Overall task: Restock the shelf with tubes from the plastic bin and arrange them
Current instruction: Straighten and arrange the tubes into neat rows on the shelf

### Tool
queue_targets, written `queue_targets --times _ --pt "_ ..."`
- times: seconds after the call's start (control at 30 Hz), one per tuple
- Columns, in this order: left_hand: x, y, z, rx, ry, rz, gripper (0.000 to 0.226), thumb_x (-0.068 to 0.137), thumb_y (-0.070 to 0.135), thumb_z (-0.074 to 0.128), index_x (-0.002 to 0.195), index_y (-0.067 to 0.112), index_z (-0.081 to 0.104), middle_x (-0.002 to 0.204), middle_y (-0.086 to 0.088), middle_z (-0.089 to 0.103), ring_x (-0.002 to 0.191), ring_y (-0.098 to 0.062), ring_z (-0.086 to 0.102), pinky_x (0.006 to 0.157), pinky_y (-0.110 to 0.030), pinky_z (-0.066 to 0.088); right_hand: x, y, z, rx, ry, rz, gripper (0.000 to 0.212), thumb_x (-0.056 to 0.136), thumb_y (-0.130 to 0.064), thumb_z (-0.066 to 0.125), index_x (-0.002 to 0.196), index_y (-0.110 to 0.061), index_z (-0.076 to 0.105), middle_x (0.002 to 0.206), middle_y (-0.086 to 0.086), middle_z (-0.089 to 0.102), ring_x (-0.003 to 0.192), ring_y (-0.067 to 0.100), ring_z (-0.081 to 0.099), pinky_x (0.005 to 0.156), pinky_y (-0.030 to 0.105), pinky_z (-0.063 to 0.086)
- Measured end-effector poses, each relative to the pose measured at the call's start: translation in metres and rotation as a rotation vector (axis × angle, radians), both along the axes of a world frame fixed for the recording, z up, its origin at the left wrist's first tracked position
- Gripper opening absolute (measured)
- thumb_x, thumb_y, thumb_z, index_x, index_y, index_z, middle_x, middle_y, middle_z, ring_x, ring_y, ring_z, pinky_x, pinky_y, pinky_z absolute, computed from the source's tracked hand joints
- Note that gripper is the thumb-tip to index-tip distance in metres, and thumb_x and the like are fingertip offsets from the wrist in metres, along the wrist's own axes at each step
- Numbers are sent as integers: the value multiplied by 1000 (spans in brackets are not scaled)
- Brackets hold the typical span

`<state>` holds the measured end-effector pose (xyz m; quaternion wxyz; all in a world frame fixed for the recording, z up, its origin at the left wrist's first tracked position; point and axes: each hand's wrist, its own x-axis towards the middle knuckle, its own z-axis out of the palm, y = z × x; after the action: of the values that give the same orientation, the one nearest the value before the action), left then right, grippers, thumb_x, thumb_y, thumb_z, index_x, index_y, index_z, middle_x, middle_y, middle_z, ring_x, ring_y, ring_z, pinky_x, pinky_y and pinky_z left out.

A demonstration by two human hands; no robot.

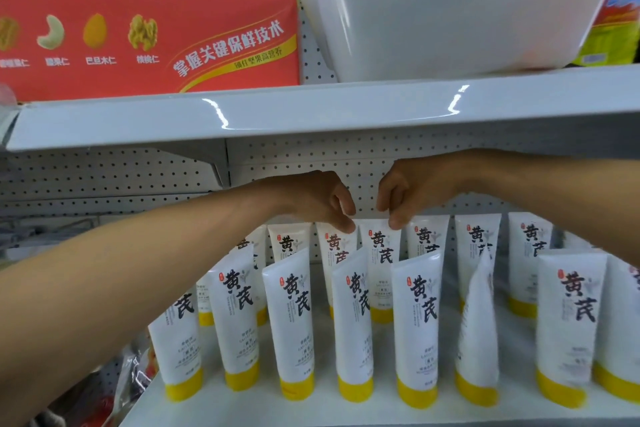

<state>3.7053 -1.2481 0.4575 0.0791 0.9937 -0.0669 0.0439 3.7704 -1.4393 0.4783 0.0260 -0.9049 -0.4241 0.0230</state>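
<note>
Under the upper shelf (pixel 311 111), on the lower shelf (pixel 214 406), I see white tubes (pixel 294 315) with yellow caps and black brush lettering. They stand cap-down in two rows, one near and one far against the pegboard (pixel 311 159). One near tube (pixel 478 322), right of centre, is turned edge-on.

Both bare arms reach over the near row to the far one. The right hand (pixel 415 191) has a narrow grip, its fingertips pinching the top right corner of a far-row tube (pixel 381 253) near the middle. The left hand (pixel 311 201) also has a narrow grip. Its fingertips are closed on the top edge just where this tube meets its left neighbour (pixel 334 246), and I cannot tell which of the two it pinches. The two hands are close together but apart.

On the upper shelf, at the right, sits the white plastic bin (pixel 450 10). A red and yellow nut box (pixel 138 28) stands at its left.
</note>
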Motion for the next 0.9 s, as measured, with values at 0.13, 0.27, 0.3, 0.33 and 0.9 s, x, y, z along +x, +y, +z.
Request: queue_targets --times 0.13,0.27,0.3,0.33,0.9 --pt "8 -24 8 -28 -37 -47 47 81 44 74 122 23 64 114 10 69 104 -5 62 97 -23 43 5 -29 9 -100 -23 -69 48 74 -40 79 117 -26 63 107 -16 64 104 4 57 100 28 43" --pt "19 -44 5 67 20 -55 50 80 47 73 123 23 63 114 10 68 100 -5 61 93 -22 42 11 -47 -1 -139 19 -70 36 77 -35 78 109 -24 69 102 -14 69 97 3 61 90 24 48" --pt "21 -47 4 82 19 -57 51 80 48 72 124 24 63 114 10 68 99 -5 61 92 -23 42 13 -50 -2 -136 26 -68 35 76 -35 78 108 -25 69 102 -14 69 97 3 62 88 23 49" --pt "24 -50 3 84 14 -57 51 80 49 72 124 24 62 115 10 68 99 -6 60 91 -23 43 15 -54 -1 -137 23 -72 35 76 -34 79 108 -25 69 102 -14 69 97 3 61 88 23 48" --pt "57 -99 -9 69 -66 -115 30 81 33 75 108 18 73 106 3 72 95 -12 66 92 -34 53 35 -79 -20 -160 -80 -105 20 79 -20 75 67 -28 62 68 -13 58 64 3 50 57 19 39"
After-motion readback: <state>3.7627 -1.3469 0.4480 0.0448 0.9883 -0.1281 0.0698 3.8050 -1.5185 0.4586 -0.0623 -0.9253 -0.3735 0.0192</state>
